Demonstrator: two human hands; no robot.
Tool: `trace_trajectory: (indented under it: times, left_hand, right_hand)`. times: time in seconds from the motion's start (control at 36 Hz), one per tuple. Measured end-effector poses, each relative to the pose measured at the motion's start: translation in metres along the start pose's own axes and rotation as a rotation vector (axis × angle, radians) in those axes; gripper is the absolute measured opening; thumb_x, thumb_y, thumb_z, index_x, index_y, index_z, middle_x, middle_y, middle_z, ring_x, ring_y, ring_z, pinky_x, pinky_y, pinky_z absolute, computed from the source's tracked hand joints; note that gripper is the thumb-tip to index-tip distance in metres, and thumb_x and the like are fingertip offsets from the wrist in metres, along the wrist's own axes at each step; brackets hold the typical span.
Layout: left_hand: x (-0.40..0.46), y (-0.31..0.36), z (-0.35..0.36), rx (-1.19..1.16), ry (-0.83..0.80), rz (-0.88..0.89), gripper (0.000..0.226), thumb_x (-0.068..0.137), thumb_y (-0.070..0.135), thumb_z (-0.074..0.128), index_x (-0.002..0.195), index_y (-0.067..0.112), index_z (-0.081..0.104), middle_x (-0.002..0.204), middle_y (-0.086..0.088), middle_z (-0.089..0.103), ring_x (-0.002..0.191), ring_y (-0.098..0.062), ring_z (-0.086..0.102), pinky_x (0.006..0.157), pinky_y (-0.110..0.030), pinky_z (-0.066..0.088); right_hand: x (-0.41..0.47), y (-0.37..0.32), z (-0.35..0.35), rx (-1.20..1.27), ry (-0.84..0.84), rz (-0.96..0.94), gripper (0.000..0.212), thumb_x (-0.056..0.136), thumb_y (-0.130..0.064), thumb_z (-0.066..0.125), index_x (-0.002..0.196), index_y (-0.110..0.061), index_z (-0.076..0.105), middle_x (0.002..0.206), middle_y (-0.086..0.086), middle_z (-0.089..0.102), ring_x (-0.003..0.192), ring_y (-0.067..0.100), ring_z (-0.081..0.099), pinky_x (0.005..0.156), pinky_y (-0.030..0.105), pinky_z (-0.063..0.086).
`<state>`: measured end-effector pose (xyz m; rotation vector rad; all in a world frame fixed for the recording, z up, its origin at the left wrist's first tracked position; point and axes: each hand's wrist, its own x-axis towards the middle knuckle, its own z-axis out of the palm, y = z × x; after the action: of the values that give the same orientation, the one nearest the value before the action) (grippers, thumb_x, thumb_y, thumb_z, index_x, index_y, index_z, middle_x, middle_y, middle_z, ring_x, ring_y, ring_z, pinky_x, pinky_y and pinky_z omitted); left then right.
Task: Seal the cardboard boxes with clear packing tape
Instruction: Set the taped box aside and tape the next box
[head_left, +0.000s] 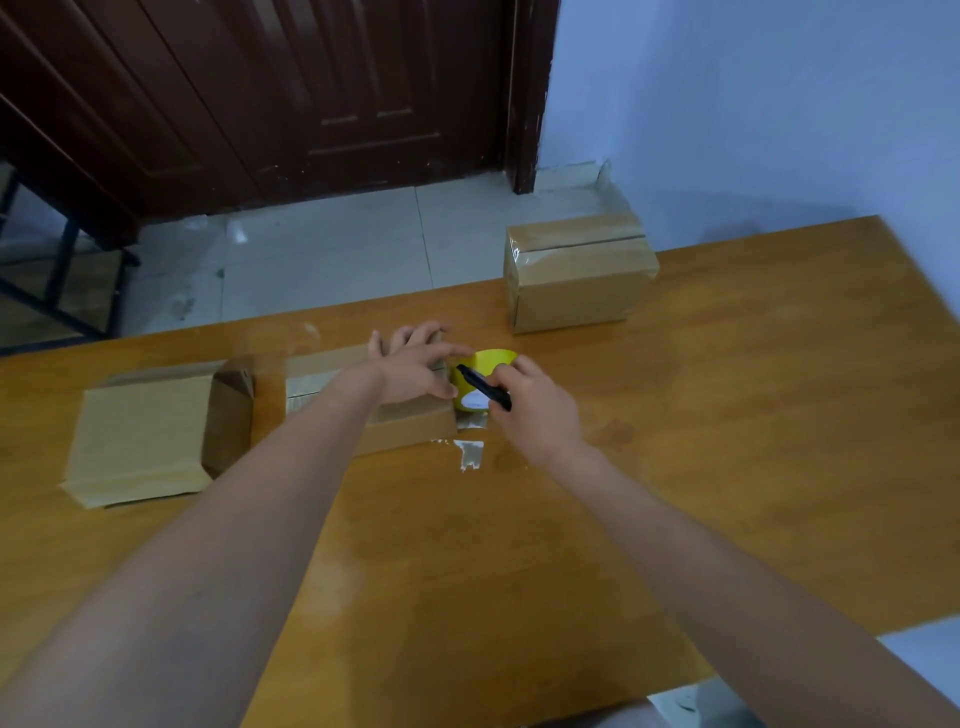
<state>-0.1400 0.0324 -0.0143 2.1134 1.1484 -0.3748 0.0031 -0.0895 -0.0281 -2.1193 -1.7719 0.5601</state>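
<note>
The right hand (535, 410) grips a black utility knife (483, 387), its tip laid against the yellow-cored tape roll (485, 384), most likely to cut the strip free. The left hand (415, 371) lies flat, fingers spread, on the middle cardboard box (410, 428), seemingly pinning both the box and the tape run so the cut pulls clean. The roll stands just beside that box's right end. A loose scrap of tape (470, 452) lies on the wooden table (727, 415). At the left sits an open-flapped box (150, 431); a taped box (576, 275) rests well apart at the far edge.
</note>
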Motion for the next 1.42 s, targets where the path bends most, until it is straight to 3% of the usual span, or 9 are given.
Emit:
trace_trajectory:
  times: [0.44, 0.64, 0.78, 0.86, 0.92, 1.08, 1.22, 1.31, 1.42]
  left_hand:
    - [0.000, -0.001, 0.000, -0.033, -0.003, 0.001, 0.054, 0.086, 0.031, 0.063, 0.133, 0.048, 0.043, 0.154, 0.016, 0.011, 0.143, -0.015, -0.002, 0.111, -0.054, -0.017]
    - [-0.001, 0.001, 0.000, -0.038, 0.002, -0.002, 0.054, 0.085, 0.032, 0.064, 0.132, 0.048, 0.044, 0.154, 0.016, 0.011, 0.143, -0.016, -0.003, 0.111, -0.054, -0.017]
    - [-0.004, 0.002, -0.001, -0.059, 0.014, -0.006, 0.067, 0.084, 0.029, 0.066, 0.138, 0.049, 0.033, 0.154, 0.015, 0.012, 0.143, -0.016, -0.002, 0.111, -0.053, -0.017]
    - [-0.007, 0.003, 0.000, -0.087, 0.054, -0.003, 0.081, 0.081, 0.027, 0.068, 0.143, 0.048, 0.020, 0.157, 0.008, 0.013, 0.145, -0.017, -0.002, 0.111, -0.053, -0.016]
    - [-0.009, 0.005, 0.001, -0.108, 0.080, -0.013, 0.086, 0.080, 0.025, 0.070, 0.146, 0.041, 0.017, 0.156, 0.001, 0.018, 0.145, -0.017, 0.000, 0.112, -0.050, -0.015]
    - [-0.011, 0.008, 0.000, -0.135, 0.095, -0.041, 0.090, 0.078, 0.023, 0.072, 0.148, 0.029, 0.015, 0.151, -0.007, 0.024, 0.144, -0.017, 0.004, 0.114, -0.046, -0.013]
    - [-0.012, 0.008, -0.001, -0.152, 0.086, -0.035, 0.090, 0.079, 0.024, 0.072, 0.148, 0.028, 0.014, 0.152, -0.009, 0.022, 0.145, -0.018, 0.001, 0.113, -0.044, -0.015]
    - [-0.012, 0.006, -0.001, -0.167, 0.077, -0.031, 0.090, 0.079, 0.023, 0.072, 0.148, 0.028, 0.014, 0.152, -0.010, 0.021, 0.145, -0.017, -0.001, 0.112, -0.044, -0.017]
    - [-0.011, 0.006, -0.001, -0.169, 0.074, -0.026, 0.090, 0.079, 0.023, 0.072, 0.148, 0.029, 0.014, 0.151, -0.010, 0.022, 0.144, -0.015, -0.001, 0.112, -0.044, -0.018]
  right_hand:
    - [-0.043, 0.040, 0.016, -0.068, -0.256, 0.016, 0.018, 0.090, -0.022, 0.052, 0.107, -0.020, 0.054, 0.106, -0.001, 0.052, 0.092, 0.024, 0.058, 0.063, 0.030, 0.039]
    - [-0.044, 0.067, 0.053, -0.249, -0.324, -0.099, 0.024, 0.092, -0.025, 0.053, 0.114, -0.018, 0.050, 0.116, 0.001, 0.049, 0.111, 0.023, 0.047, 0.084, 0.035, 0.041]
    - [-0.030, 0.060, 0.042, -0.095, -0.147, -0.025, 0.031, 0.090, -0.035, 0.057, 0.110, -0.012, 0.053, 0.112, 0.004, 0.046, 0.106, 0.021, 0.048, 0.083, 0.034, 0.042]
    - [-0.008, 0.047, 0.027, 0.044, 0.080, -0.016, 0.024, 0.087, -0.022, 0.061, 0.104, -0.005, 0.057, 0.106, 0.010, 0.049, 0.100, 0.027, 0.050, 0.077, 0.037, 0.045]
    - [0.014, 0.039, 0.017, 0.148, 0.100, -0.022, 0.029, 0.084, -0.016, 0.063, 0.110, -0.006, 0.057, 0.112, 0.010, 0.048, 0.107, 0.026, 0.046, 0.085, 0.037, 0.043]
    - [0.083, 0.015, -0.005, 0.249, -0.212, -0.017, 0.051, 0.082, -0.016, 0.067, 0.131, -0.016, 0.051, 0.137, 0.004, 0.038, 0.130, 0.023, 0.030, 0.106, 0.033, 0.027]
    - [0.110, 0.008, -0.004, 0.189, -0.642, -0.051, 0.042, 0.081, -0.011, 0.068, 0.122, -0.015, 0.058, 0.122, 0.007, 0.049, 0.119, 0.021, 0.045, 0.103, 0.035, 0.037]
    - [0.118, 0.005, -0.005, 0.172, -0.720, -0.065, 0.041, 0.081, -0.008, 0.069, 0.120, -0.009, 0.058, 0.123, 0.005, 0.057, 0.116, 0.018, 0.050, 0.101, 0.032, 0.040]
    - [0.124, 0.001, -0.008, 0.142, -0.757, -0.116, 0.024, 0.080, -0.006, 0.069, 0.103, -0.007, 0.065, 0.099, 0.000, 0.058, 0.100, 0.014, 0.052, 0.089, 0.029, 0.041]
